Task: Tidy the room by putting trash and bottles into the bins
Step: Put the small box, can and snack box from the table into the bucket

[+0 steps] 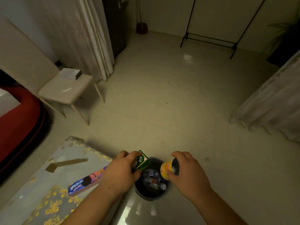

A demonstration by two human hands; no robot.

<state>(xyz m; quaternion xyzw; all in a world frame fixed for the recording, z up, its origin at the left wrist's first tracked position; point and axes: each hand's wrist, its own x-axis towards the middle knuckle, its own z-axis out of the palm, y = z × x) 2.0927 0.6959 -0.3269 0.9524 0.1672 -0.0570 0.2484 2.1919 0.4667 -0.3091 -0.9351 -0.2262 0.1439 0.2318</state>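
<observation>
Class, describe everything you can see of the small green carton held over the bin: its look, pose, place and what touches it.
The small green carton is a box-shaped drink pack, seemingly printed card, with white and pale markings on its face and a lighter green lower edge. It is tilted, one top corner pointing up. The left hand grips it, fingers over its top and thumb beneath. It hangs above the left rim of the round dark bin, not yet inside. Its print is too blurred to read.

I see a dim room with a pale tiled floor (162, 95) that reflects the light. A beige stool (68, 91) stands beside a light curtain (90, 38). A black clothes rack (211, 39) stands near the far wall (219, 13). A patterned rug (40, 200) lies at the lower left.
</observation>
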